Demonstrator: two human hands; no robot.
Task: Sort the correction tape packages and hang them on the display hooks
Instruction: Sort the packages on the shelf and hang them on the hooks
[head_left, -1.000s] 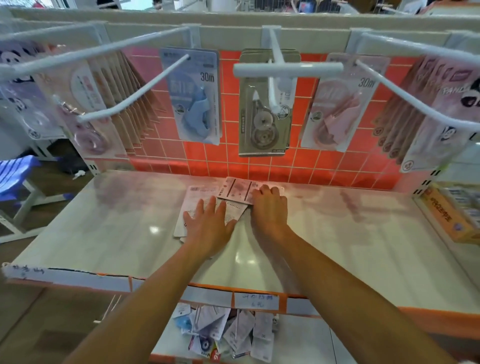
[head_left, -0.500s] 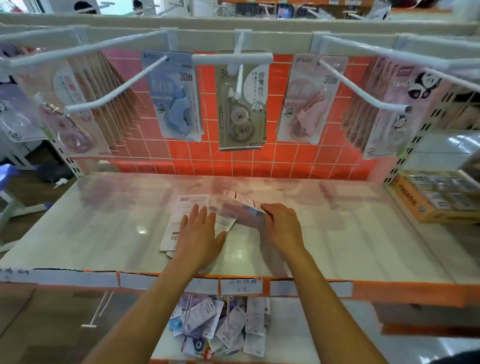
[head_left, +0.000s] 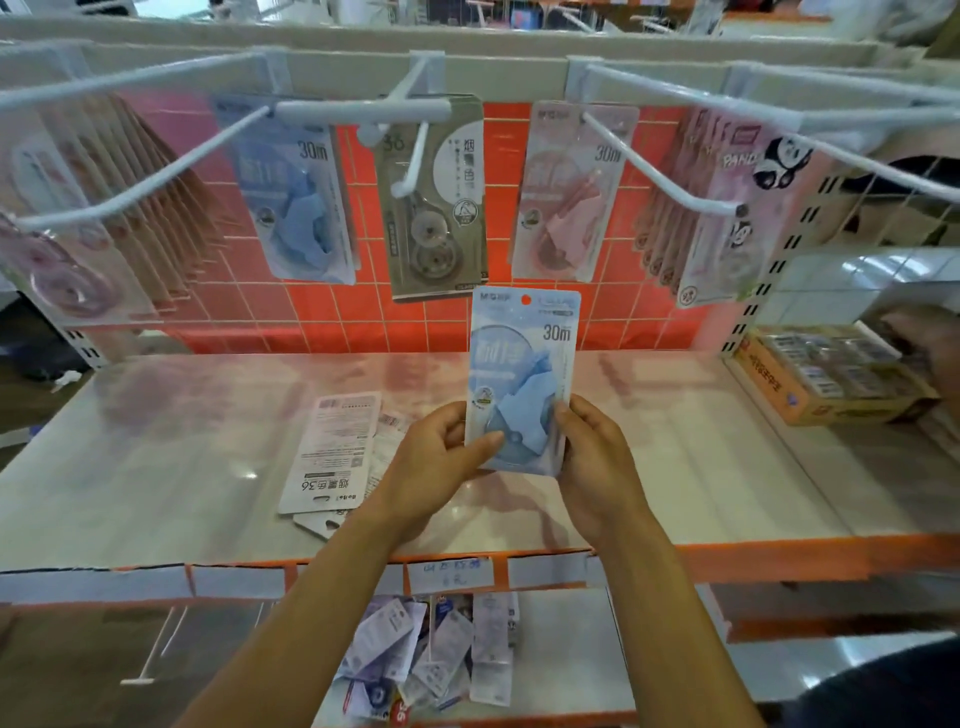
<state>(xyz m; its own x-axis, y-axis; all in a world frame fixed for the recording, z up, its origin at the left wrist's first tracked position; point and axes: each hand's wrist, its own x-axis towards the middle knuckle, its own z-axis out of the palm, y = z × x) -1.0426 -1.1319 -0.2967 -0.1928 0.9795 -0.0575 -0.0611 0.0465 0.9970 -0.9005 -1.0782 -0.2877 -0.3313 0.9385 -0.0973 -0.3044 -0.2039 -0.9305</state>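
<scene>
Closest, on the lower shelf, a loose heap of packs (head_left: 431, 660) waits to be sorted. Above it, the left hand (head_left: 441, 457) and the right hand (head_left: 592, 457) now hold one blue pack (head_left: 522, 374) up in the air, standing straight with its front side showing. The fingers (head_left: 563, 410) of both hands are curled round its bottom edges. A second ago both hands lay flat on the packs on the shelf, and then the right hand began to lift this one. So a pack has been picked up and turned over to see what kind it is. A few packs (head_left: 332, 452) lie face down on the shelf (head_left: 156, 441), beside the left hand. Farther back, a blue pack that looks the same (head_left: 296, 192) hangs on a white hook (head_left: 156, 165), up and to the left. I think that hook is where the held pack should go.
</scene>
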